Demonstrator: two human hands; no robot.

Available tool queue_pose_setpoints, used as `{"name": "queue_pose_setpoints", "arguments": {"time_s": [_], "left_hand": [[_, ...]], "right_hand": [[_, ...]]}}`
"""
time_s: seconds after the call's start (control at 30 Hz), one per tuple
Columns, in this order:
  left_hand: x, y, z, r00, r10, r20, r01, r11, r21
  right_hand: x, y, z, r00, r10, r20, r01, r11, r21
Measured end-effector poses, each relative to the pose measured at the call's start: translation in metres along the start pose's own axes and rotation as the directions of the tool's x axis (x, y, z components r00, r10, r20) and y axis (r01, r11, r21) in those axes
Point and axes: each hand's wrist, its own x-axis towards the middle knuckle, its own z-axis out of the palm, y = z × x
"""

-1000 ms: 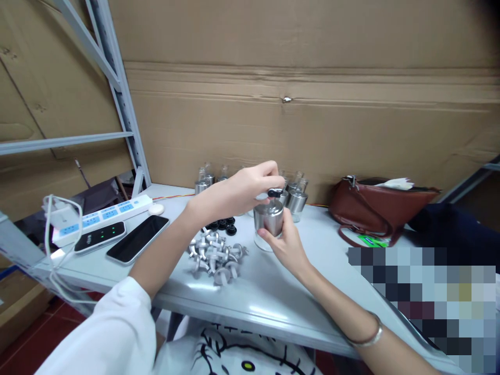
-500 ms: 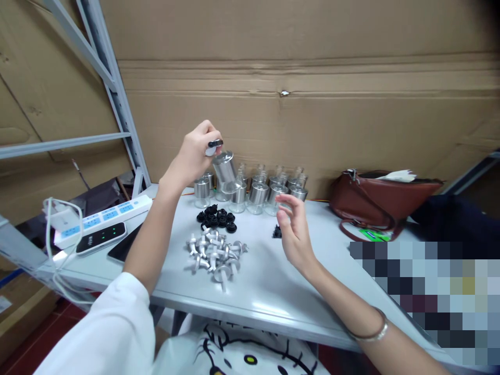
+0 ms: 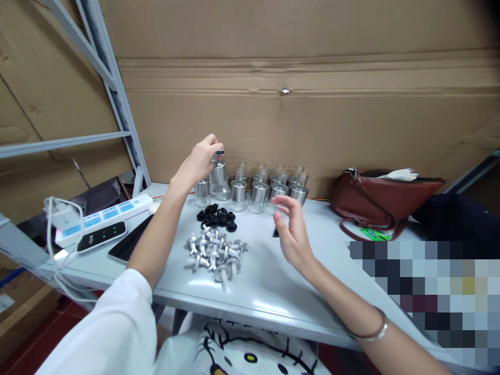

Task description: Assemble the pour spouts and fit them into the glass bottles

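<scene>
My left hand [image 3: 203, 157] grips the top of a glass bottle [image 3: 219, 173] with a brushed-metal sleeve. This bottle is close to upright at the left end of the bottle rows; fingers cover its neck, where a bit of black and metal shows. Similar bottles [image 3: 258, 191] stand to its right, their necks uncapped. My right hand [image 3: 292, 232] hovers over the table with fingers apart and nothing in it. Beside its thumb, a small black piece [image 3: 275, 233] is partly hidden. Black ribbed stoppers [image 3: 222, 219] lie in front of the bottles, and silvery pourer spouts [image 3: 214, 254] are heaped nearer me.
The grey table [image 3: 265, 286] backs onto a cardboard wall [image 3: 297, 125]. A power strip [image 3: 105, 216], a black-and-white device [image 3: 102, 237] and a dark tablet-like slab [image 3: 130, 245] lie left. A brown bag [image 3: 378, 198] sits right. A metal shelf frame [image 3: 117, 99] rises at left.
My left hand has lowered the bottle toward the left end of the rows, and the bottle has gone from tilted to nearly upright. My right hand has barely moved.
</scene>
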Motion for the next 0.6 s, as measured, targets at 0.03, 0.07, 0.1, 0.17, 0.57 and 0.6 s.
{"name": "queue_pose_setpoints", "arguments": {"time_s": [0.03,0.07,0.1,0.17,0.57,0.6], "left_hand": [[0.0,0.0,0.003,1.0,0.005,0.015,-0.005,1.0,0.009],[-0.001,0.001,0.006,0.999,0.009,0.035,-0.01,1.0,0.016],[-0.002,0.002,0.01,0.998,0.012,0.059,-0.014,1.0,0.019],[-0.003,0.004,0.019,0.993,0.023,0.113,-0.025,0.999,0.02],[-0.016,-0.008,0.064,0.951,0.017,0.308,-0.056,0.991,0.118],[-0.017,-0.009,0.064,0.951,0.014,0.31,-0.054,0.991,0.121]], "right_hand": [[0.0,0.0,0.0,1.0,-0.002,0.008,0.002,1.0,-0.003],[0.0,0.0,0.0,1.0,-0.003,0.016,0.003,1.0,-0.006],[0.0,0.0,0.0,1.0,-0.004,0.022,0.005,1.0,-0.008],[0.0,-0.001,0.001,1.0,-0.008,0.03,0.008,1.0,-0.011],[-0.001,0.0,0.001,0.999,-0.01,0.05,0.011,1.0,-0.011],[-0.002,0.0,0.002,0.999,-0.008,0.052,0.008,1.0,-0.009]]}}
